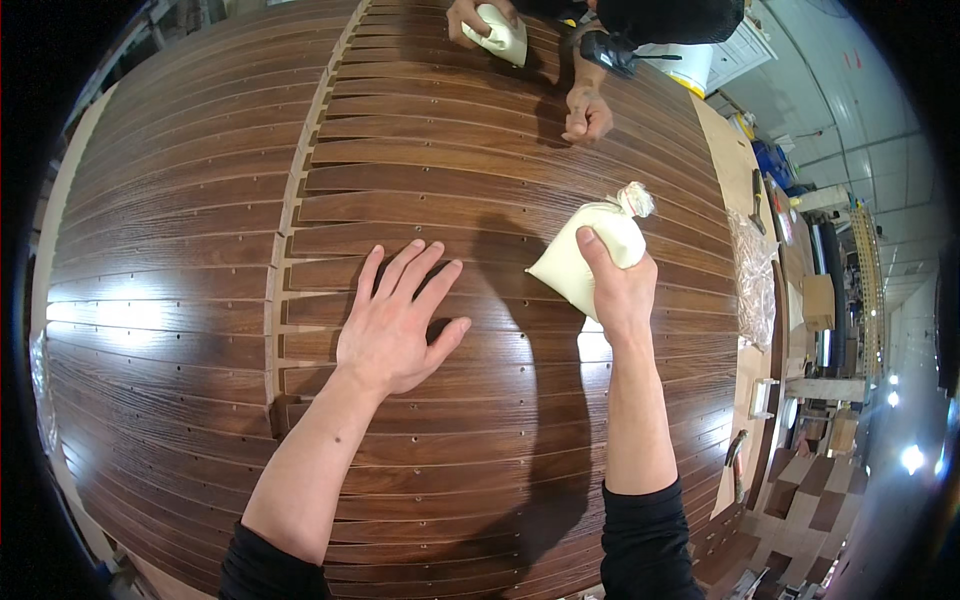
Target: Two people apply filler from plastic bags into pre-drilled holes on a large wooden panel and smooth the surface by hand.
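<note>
My left hand lies open on the brown wood planks, its fingers spread just right of a pale wooden strip. In my right hand is a plastic bag of cream-coloured filler, gripped around its middle with the thumb on top. The bag's knotted, crumpled end sticks up at the far right, and its pointed corner aims left toward the planks. Small dark holes dot the planks, and wedge-shaped gaps show along the strip.
Across the panel, another person's hand holds a similar cream bag; their other hand hovers over the planks. Along the right edge lie clear plastic wrap, a hammer and a dark-handled tool.
</note>
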The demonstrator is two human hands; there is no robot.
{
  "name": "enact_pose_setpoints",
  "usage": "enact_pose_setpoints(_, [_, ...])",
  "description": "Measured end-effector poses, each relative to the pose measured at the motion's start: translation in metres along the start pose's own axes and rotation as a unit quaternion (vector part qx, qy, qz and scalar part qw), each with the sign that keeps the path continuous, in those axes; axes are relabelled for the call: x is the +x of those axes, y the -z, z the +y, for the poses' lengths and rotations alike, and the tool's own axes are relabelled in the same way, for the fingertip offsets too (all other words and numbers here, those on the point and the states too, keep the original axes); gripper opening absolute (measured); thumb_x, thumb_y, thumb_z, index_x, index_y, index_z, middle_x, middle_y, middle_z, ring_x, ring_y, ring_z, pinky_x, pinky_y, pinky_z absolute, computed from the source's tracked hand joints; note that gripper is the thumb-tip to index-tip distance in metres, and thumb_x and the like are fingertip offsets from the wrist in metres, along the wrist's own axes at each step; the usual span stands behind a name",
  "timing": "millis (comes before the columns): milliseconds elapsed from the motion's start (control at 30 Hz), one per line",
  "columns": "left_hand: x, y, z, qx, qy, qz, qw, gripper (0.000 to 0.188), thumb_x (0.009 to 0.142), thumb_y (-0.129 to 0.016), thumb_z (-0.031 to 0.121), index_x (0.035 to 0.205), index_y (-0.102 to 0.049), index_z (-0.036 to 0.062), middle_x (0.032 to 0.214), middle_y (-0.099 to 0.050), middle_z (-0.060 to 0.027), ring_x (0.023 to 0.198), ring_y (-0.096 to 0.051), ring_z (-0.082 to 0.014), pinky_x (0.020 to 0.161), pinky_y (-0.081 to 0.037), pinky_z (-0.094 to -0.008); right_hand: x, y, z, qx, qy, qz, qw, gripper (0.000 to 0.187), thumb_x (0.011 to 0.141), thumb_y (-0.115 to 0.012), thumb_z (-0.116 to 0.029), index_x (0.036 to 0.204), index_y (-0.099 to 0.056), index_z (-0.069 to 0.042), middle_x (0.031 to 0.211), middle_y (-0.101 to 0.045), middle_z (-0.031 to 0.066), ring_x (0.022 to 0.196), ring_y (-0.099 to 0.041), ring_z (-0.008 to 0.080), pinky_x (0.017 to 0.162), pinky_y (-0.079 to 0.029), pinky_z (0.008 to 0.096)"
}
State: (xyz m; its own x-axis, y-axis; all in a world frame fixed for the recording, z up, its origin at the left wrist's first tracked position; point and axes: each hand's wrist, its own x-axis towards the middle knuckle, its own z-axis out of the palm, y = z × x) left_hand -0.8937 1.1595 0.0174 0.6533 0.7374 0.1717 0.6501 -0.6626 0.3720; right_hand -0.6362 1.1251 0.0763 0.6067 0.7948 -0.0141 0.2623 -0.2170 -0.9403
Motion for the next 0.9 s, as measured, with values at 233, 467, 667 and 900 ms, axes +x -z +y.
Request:
enact_pose_setpoints(233, [-0.001, 0.000, -0.003, 0.004, 0.002, -0.003, 1.000, 0.062, 0.098, -0.063, 0.043, 0.151, -0.049, 0.0135, 0.157, -0.045, -0.0118, 0.150, -0.035, -0.0291, 0.129, -0.018, -0.0534, -0.001, -0.001, -0.002, -0.031, 0.008, -0.007, 0.999, 0.040, 0.088, -0.083, -0.024, 0.116, -0.074, 0.003, 0.105, -0.077, 0.0104, 0.093, -0.072, 0.0171, 0.084, -0.057, 0.0326])
enact_pose_setpoints(467, [0.000, 0.002, 0.001, -0.001, 0.000, -0.006, 1.000, 0.061, 0.098, -0.063, 0.042, 0.150, -0.050, 0.0132, 0.157, -0.044, -0.0118, 0.150, -0.035, -0.0295, 0.129, -0.018, -0.0534, 0.017, 0.000, -0.007, 0.063, -0.001, 0.047, 0.997, 0.044, 0.090, -0.082, -0.030, 0.117, -0.073, 0.003, 0.107, -0.076, 0.0092, 0.095, -0.070, 0.0162, 0.084, -0.055, 0.0317])
enact_pose_setpoints(667, [-0.001, 0.001, 0.000, -0.011, 0.001, -0.003, 1.000, 0.062, 0.097, -0.063, 0.043, 0.150, -0.050, 0.0128, 0.157, -0.044, -0.0121, 0.150, -0.035, -0.0298, 0.128, -0.018, -0.0538, 0.027, -0.013, -0.005, 0.031, 0.012, 0.027, 0.999, 0.040, 0.088, -0.083, -0.030, 0.111, -0.076, 0.003, 0.101, -0.077, 0.0090, 0.090, -0.070, 0.0151, 0.082, -0.055, 0.0316])
enact_pose_setpoints(900, [0.000, 0.002, 0.000, -0.018, -0.002, 0.002, 1.000, 0.062, 0.097, -0.063, 0.043, 0.150, -0.050, 0.0121, 0.156, -0.045, -0.0130, 0.150, -0.035, -0.0299, 0.128, -0.018, -0.0535, 0.030, -0.017, -0.006, 0.010, 0.017, 0.031, 0.999, 0.039, 0.088, -0.083, -0.030, 0.110, -0.076, 0.002, 0.099, -0.077, 0.0087, 0.089, -0.071, 0.0152, 0.080, -0.056, 0.0313])
